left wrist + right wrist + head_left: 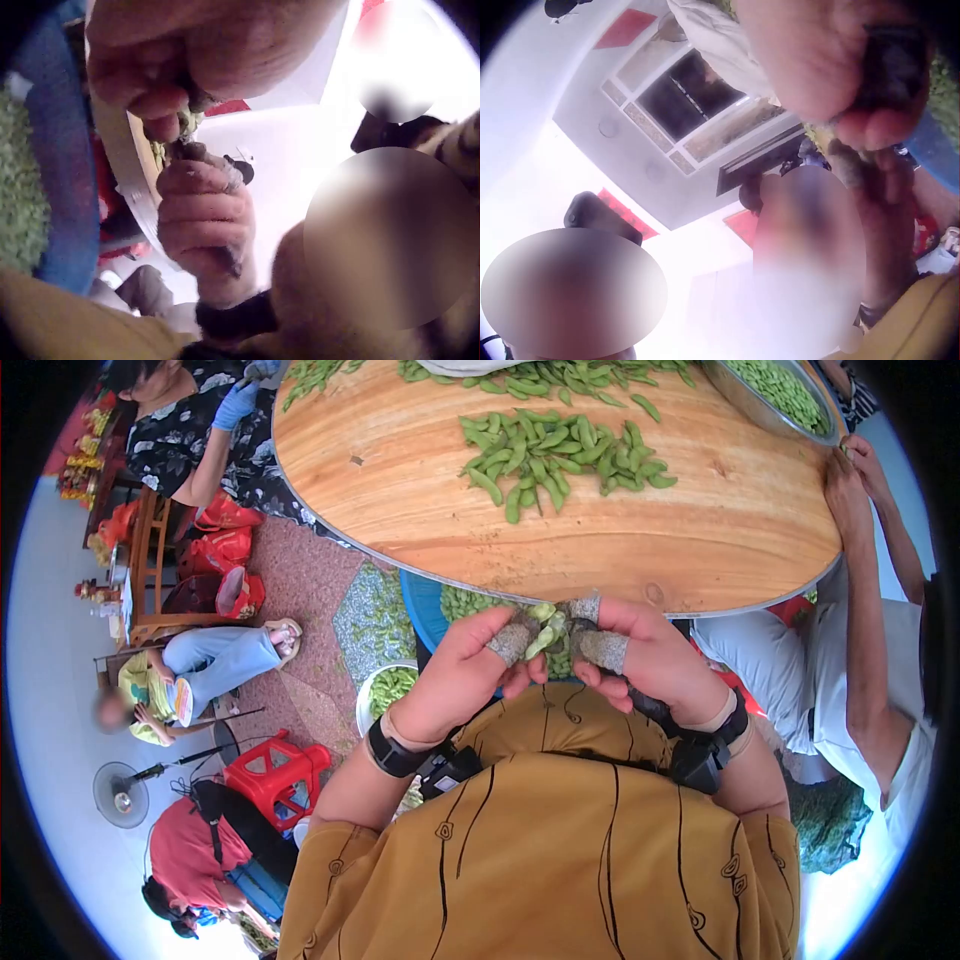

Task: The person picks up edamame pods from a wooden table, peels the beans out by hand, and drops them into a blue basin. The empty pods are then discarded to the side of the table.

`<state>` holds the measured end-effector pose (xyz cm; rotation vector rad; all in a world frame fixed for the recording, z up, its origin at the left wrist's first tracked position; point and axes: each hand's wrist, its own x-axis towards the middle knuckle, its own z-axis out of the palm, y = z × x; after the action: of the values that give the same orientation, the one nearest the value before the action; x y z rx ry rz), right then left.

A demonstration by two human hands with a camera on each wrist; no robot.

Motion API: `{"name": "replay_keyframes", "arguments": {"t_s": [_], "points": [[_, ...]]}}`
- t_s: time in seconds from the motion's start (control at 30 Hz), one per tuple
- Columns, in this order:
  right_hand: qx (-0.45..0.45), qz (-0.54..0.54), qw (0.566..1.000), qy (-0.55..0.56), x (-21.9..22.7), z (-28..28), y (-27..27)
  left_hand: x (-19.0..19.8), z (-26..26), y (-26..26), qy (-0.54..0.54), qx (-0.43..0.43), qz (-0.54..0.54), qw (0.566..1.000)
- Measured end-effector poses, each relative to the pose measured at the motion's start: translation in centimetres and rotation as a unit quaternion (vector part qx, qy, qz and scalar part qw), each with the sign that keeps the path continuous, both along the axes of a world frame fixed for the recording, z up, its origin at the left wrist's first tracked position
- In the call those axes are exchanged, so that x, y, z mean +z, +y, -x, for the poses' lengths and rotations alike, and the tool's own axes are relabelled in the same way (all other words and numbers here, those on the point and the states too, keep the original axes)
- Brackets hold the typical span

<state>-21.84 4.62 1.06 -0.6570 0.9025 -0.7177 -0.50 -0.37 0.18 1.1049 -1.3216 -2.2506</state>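
Note:
Both hands meet just off the near edge of the round wooden table in the head view. The left hand pinches a green pod between thumb and fingers. Against its other side, the right hand has curled fingers and thumb on the pod. Grey wraps cover some of the thumbs and fingers. In the left wrist view the left hand is above and the right hand below, with a bit of green between them. The right wrist view shows the fingertips close together, the pod mostly hidden.
Green pods lie heaped on the table, beside a metal bowl of beans. Under the hands is a blue basin with green beans; a white bowl of pods stands left. Other people sit around, near a red stool.

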Motion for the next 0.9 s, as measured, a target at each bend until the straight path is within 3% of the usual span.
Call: {"name": "replay_keyframes", "arguments": {"t_s": [0.13, 0.17, 0.2, 0.33, 0.4, 0.53, 0.6, 0.7, 0.83, 0.9], "points": [[0.006, 0.028, 0.991, 0.131, -1.3, -0.5, 0.3, -1.0, -0.3, 0.7, -0.034, -0.018, 0.085, 0.996], [-0.054, 0.22, 0.942, 0.247, -2.2, -1.1, 0.4, -1.2, -0.4, 0.9, -0.045, -0.035, 0.112, 0.992], [-0.111, 0.399, 0.841, 0.349, -2.8, -1.5, 0.5, -1.1, -0.3, 1.0, -0.056, -0.051, 0.14, 0.987], [-0.027, 0.399, 0.817, 0.416, -3.3, -2.2, 0.2, 0.6, 0.0, 1.7, -0.105, -0.08, 0.2, 0.971], [0.024, 0.404, 0.773, 0.488, -3.8, -2.3, 0.3, 0.4, -0.7, 1.7, -0.128, -0.115, 0.192, 0.966], [0.039, 0.437, 0.747, 0.499, -3.6, -2.2, 0.7, 0.3, -1.9, 2.0, -0.095, -0.039, 0.103, 0.989], [0.04, 0.437, 0.754, 0.488, -2.5, -2.5, 1.0, 0.0, -2.2, 1.9, -0.163, -0.038, 0.148, 0.975], [-0.012, 0.459, 0.764, 0.453, -2.1, -3.3, 0.7, 0.0, -1.9, 2.3, -0.154, -0.086, 0.192, 0.965], [0.018, 0.492, 0.742, 0.455, -3.2, -3.4, 0.3, -0.5, -2.2, 2.2, -0.121, -0.102, 0.174, 0.972], [0.003, 0.471, 0.767, 0.436, -3.2, -3.5, 0.3, -0.5, -2.5, 2.2, -0.091, -0.081, 0.126, 0.984]]}}
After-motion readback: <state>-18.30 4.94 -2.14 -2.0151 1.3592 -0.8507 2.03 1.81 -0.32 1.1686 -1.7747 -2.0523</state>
